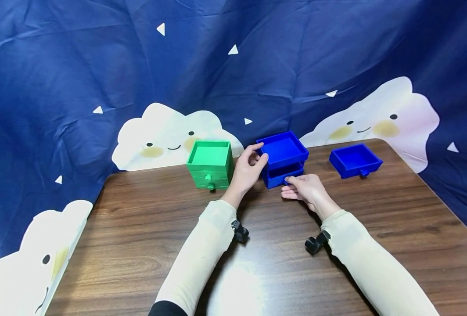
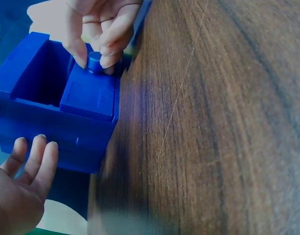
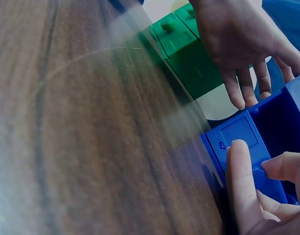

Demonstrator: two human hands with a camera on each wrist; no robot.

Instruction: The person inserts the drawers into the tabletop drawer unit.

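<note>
A small blue cabinet (image 1: 282, 149) stands at the back of the table, with a tray-like top and a vacant upper slot (image 2: 51, 73). My right hand (image 1: 306, 192) pinches the round knob (image 2: 94, 62) of its lower drawer (image 3: 238, 139) between thumb and fingers. That drawer sits in the cabinet. At the cabinet's left side is my left hand (image 1: 249, 169), its fingertips (image 2: 38, 142) against the side wall in the left wrist view and its index finger along the top rim in the head view.
A green cabinet (image 1: 210, 164) with two knobbed drawers stands left of the blue one. A loose blue drawer (image 1: 355, 160) lies to the right, its knob facing front. Behind the wooden table (image 1: 146, 232) hangs a dark blue cloth (image 1: 257, 66) with clouds.
</note>
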